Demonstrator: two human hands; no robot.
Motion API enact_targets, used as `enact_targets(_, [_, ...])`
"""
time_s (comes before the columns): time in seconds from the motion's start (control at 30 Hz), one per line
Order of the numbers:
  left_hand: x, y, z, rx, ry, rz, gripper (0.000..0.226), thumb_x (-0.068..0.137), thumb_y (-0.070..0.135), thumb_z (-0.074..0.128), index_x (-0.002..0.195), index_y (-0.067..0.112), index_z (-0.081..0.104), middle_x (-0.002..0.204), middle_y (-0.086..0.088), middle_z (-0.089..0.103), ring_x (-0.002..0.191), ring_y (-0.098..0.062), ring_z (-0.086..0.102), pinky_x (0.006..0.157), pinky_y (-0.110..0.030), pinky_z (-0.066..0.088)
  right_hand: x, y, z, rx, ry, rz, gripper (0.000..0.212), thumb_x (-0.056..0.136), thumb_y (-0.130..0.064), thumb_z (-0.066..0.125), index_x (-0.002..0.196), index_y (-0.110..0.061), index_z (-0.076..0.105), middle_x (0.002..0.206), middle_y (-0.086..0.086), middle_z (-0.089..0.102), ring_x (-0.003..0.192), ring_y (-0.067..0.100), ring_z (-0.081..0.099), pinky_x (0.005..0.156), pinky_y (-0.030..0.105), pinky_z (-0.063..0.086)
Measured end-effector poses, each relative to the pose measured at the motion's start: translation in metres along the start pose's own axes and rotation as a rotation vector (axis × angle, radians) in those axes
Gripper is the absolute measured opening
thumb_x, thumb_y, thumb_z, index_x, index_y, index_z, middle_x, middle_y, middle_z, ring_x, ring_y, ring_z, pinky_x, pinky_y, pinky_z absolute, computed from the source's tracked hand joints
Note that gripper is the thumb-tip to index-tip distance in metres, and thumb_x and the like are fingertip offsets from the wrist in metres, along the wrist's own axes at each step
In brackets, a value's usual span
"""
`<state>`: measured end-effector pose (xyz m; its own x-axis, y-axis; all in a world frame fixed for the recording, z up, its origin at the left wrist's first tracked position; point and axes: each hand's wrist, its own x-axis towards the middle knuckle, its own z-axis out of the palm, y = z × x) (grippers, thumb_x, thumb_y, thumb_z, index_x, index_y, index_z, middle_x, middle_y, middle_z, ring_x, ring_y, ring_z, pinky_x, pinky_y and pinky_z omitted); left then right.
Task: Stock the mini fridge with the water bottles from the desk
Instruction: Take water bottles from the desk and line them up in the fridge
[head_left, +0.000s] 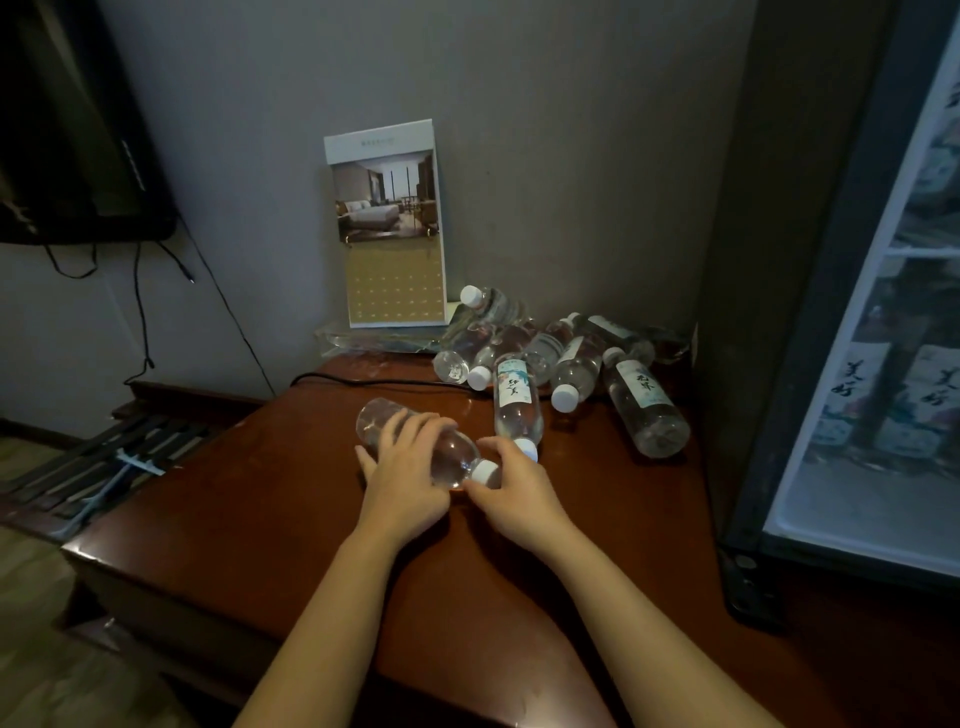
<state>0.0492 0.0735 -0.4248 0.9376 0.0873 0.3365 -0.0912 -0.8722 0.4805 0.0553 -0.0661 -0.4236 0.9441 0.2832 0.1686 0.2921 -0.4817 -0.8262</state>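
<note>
A clear water bottle with a white cap lies on its side on the reddish-brown desk. My left hand wraps over its body. My right hand has its fingertips at the cap end, and a second labelled bottle lies just beyond them. Several more bottles lie heaped at the back right of the desk. The mini fridge stands at the right behind a glass door, with bottles on its shelves.
A calendar card leans on the wall behind the heap. A black cable runs across the desk's back. A dark TV hangs at upper left. A low slatted rack sits left of the desk.
</note>
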Motion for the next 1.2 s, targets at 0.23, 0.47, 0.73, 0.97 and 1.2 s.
enact_targets(0.23, [-0.001,-0.003,0.002,-0.135,0.223,0.046,0.072,0.065,0.005,0.065,0.130,0.029,0.044,0.135,0.006,0.045,0.134,-0.019,0.031,0.111,-0.057,0.018,-0.007,-0.022,-0.017,0.056,0.321,-0.272,0.022,0.079,-0.022,0.070,0.099,-0.016,0.062,0.093,-0.008,0.062,0.085,0.005,0.057,0.070,0.007,0.040])
enact_targets(0.47, [-0.004,0.006,-0.002,-0.181,0.234,0.054,0.059,0.069,0.042,0.076,0.120,0.029,0.048,0.105,0.019,0.053,0.095,-0.004,0.050,0.078,-0.023,0.038,-0.008,-0.029,-0.031,0.319,0.453,-0.260,0.034,0.083,-0.027,0.067,0.116,-0.023,0.057,0.096,-0.014,0.061,0.091,0.001,0.059,0.079,0.012,0.047])
enact_targets(0.73, [-0.003,-0.004,0.008,-0.517,0.229,-0.038,0.079,0.064,0.090,0.022,0.100,0.024,0.047,0.088,0.004,0.063,0.082,-0.021,0.065,0.073,-0.041,0.052,0.001,-0.016,-0.010,0.266,0.011,-0.133,0.049,0.093,-0.020,0.055,0.139,-0.022,0.042,0.134,-0.003,0.053,0.122,0.006,0.050,0.106,0.030,0.041])
enact_targets(0.97, [0.000,-0.004,0.006,-0.559,0.359,-0.041,0.051,0.083,0.063,0.018,0.078,0.024,0.050,0.071,0.002,0.060,0.067,-0.017,0.059,0.066,-0.041,0.049,-0.003,-0.012,0.001,0.275,-0.109,-0.180,0.078,0.079,-0.006,0.071,0.138,-0.031,0.028,0.116,-0.024,0.052,0.103,-0.015,0.052,0.090,0.006,0.042])
enact_targets(1.2, [-0.006,-0.003,0.007,-0.583,0.317,0.106,0.070,0.079,0.074,0.020,0.087,0.016,0.060,0.077,0.007,0.063,0.071,-0.011,0.060,0.065,-0.033,0.047,-0.008,-0.008,-0.003,0.267,-0.078,-0.144,0.072,0.069,-0.006,0.080,0.128,-0.020,0.041,0.111,-0.010,0.062,0.101,-0.001,0.059,0.080,0.009,0.048])
